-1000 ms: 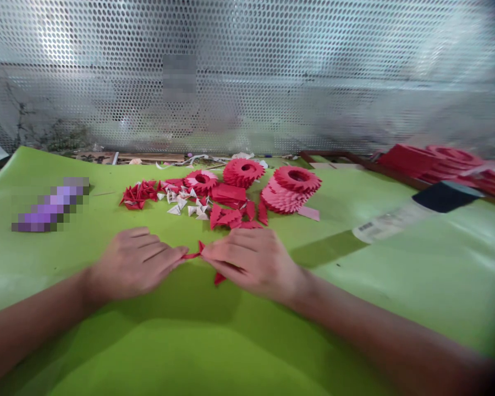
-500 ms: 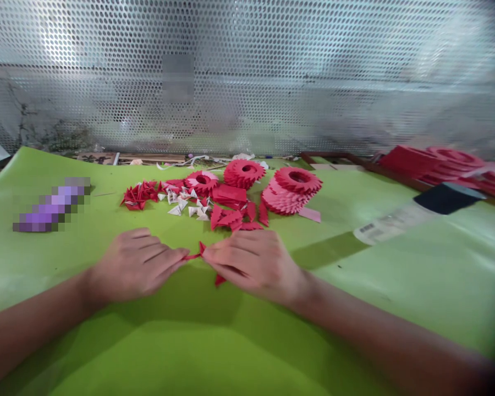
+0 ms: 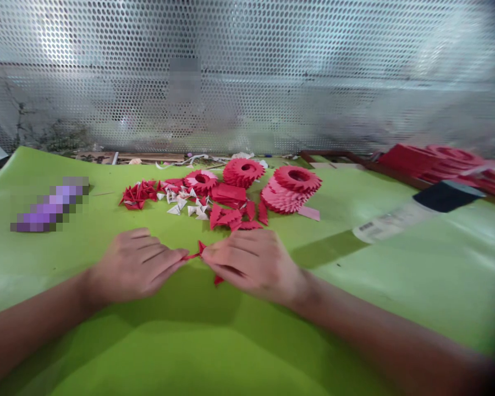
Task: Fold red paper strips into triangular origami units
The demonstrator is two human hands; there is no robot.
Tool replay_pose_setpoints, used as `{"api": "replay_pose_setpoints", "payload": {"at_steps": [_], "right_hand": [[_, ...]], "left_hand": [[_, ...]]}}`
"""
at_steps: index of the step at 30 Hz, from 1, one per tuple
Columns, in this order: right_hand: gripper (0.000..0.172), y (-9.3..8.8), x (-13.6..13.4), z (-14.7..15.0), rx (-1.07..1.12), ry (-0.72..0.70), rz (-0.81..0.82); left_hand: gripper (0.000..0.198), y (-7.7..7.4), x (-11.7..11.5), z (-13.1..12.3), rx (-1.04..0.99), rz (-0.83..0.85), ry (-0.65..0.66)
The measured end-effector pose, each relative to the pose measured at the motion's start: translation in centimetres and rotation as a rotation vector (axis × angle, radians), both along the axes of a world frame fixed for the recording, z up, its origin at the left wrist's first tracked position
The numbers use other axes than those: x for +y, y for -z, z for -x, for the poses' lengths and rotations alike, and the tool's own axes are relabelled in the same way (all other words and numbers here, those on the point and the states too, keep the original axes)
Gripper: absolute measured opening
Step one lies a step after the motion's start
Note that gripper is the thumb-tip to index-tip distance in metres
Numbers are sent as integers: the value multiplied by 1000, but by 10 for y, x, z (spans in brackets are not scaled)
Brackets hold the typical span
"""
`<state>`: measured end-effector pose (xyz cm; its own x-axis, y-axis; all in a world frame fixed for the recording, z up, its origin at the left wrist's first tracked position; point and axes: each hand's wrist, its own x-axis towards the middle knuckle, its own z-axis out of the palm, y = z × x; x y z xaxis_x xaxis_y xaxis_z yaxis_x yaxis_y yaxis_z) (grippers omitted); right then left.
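Between my two hands is a small folded red paper piece (image 3: 194, 256), pinched at both ends. My left hand (image 3: 134, 264) closes on its thin left end with thumb and fingertips. My right hand (image 3: 253, 261) grips the other end, where a pointed red tip stands up; the rest is hidden by the fingers. A second red paper point (image 3: 218, 280) shows just below my right hand. Beyond the hands lie loose red folded pieces (image 3: 225, 216), white folded triangles (image 3: 197, 209) and a heap of red folded pieces (image 3: 139, 194).
A pink-and-red folded-paper ring stack (image 3: 289, 192) stands behind my right hand, near a red ring (image 3: 243, 172) and a smaller ring (image 3: 200, 180). A black-capped clear tube (image 3: 390, 221) lies right, a blurred purple object (image 3: 49, 206) left. Perforated metal (image 3: 247, 110) rises behind the green table cover (image 3: 157, 352).
Both hands keep the same pinch on the red paper piece. The view has shifted very slightly; nothing else has visibly moved.
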<state>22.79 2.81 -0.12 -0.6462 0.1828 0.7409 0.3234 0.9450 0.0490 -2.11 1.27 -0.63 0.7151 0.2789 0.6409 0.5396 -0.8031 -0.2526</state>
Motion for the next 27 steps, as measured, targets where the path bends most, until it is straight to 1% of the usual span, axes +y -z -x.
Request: {"api": "replay_pose_setpoints", "payload": {"at_steps": [11,15,22,24,27], "right_hand": [[3,-2,0,0,-2,3,36],[4,-2,1,0,-10,-10,50],[8,-2,3,1,10,-30,164],[7,-2,3,1,14,-42,220],[8,-2,4,2,45,-39,324]], "left_hand": [[21,-1,0,0,0,-14,9],[22,-3,0,0,28,-25,2],[16,-3,1,0,21,-10,22],[14,-3,1,0,-6,18,32],[17,-2,2,-2,-57,95,39]]}}
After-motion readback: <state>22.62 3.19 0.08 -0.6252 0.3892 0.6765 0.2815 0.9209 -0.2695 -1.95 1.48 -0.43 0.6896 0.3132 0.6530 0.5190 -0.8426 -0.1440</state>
